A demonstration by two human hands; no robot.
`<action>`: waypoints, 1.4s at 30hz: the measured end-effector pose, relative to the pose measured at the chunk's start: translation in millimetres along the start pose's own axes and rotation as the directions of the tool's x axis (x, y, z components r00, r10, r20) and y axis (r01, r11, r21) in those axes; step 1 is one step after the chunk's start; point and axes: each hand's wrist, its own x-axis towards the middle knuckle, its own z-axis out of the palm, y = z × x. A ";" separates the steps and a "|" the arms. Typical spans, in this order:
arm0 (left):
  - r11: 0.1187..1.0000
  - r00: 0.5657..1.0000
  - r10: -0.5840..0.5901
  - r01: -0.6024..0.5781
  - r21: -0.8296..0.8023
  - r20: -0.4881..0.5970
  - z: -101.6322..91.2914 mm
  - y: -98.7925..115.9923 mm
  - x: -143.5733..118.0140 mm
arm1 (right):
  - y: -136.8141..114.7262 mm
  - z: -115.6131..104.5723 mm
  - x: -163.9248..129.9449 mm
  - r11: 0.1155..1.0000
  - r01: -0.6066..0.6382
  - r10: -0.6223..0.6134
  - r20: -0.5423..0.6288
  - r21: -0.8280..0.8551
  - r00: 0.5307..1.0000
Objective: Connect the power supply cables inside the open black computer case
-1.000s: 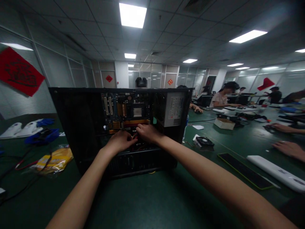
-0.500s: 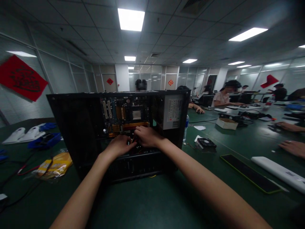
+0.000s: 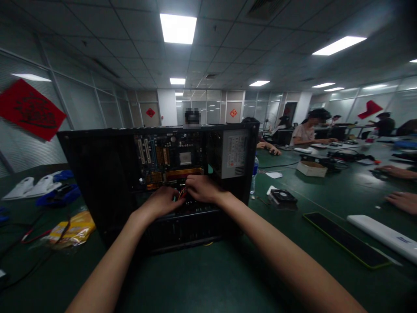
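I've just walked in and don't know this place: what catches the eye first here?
An open black computer case stands on the green table, its circuit board showing. The left hand and right hand meet inside over red and yellow wires. A yellow packet lies to the left.

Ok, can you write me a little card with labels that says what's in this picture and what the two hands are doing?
Place: big office room, green table
Main thing: open computer case, motherboard and power supply visible inside
Left hand: inside the case, at a bundle of red and yellow wires
Right hand: inside the case, touching the same wires
Grip: fingers hidden, cannot tell
Left of case: yellow packet
Right of case: small fan, dark tray
Others: people working at the far side
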 end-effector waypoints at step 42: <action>0.954 0.933 0.229 -0.272 -0.126 -0.278 -24.9 18.7 -15.7 | -2.2 -9.8 -4.9 0.953 -0.096 0.180 -0.284 0.289 0.942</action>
